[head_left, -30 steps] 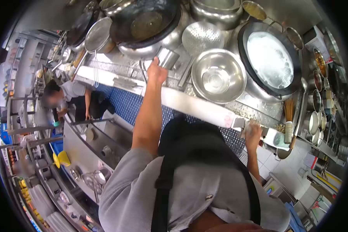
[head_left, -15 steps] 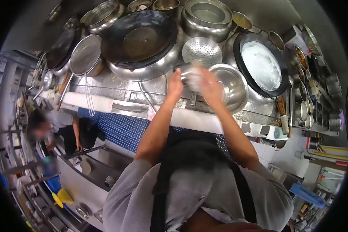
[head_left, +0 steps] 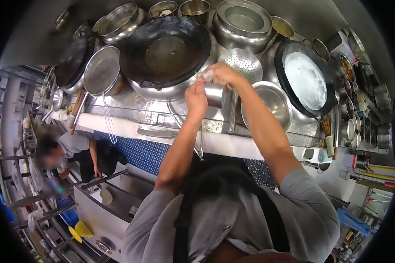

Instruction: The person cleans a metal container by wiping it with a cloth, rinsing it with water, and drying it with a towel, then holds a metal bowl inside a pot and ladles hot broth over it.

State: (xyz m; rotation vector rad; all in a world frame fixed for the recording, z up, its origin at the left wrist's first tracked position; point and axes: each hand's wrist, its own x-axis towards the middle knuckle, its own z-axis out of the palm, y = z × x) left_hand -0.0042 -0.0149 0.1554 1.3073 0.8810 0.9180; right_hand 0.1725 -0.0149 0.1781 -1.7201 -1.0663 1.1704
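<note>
My left hand (head_left: 196,100) is closed, thumb up, at the left side of a small steel pot (head_left: 216,95), which is tipped on its side with its mouth to the right. My right hand (head_left: 226,75) bends over the top of the pot, its fingers closed around a pale cloth (head_left: 207,76) that meets my left thumb. The pot's grip is hidden by my left hand. Just behind my right hand lies a perforated steel skimmer (head_left: 246,61), its handle (head_left: 232,116) running toward me. A steel bowl (head_left: 274,107) stands under my right forearm.
A large black wok (head_left: 166,46) sits behind my hands. To the right, another wok (head_left: 331,90) holds whitish, foamy liquid. A mesh strainer (head_left: 102,70) and a whisk (head_left: 107,118) lie on the left. A co-worker (head_left: 81,149) crouches at the lower left.
My right hand has moved left with the cloth, from the pot's right side to above its left end. The pot has turned and sits lower. The view has shifted slightly.
</note>
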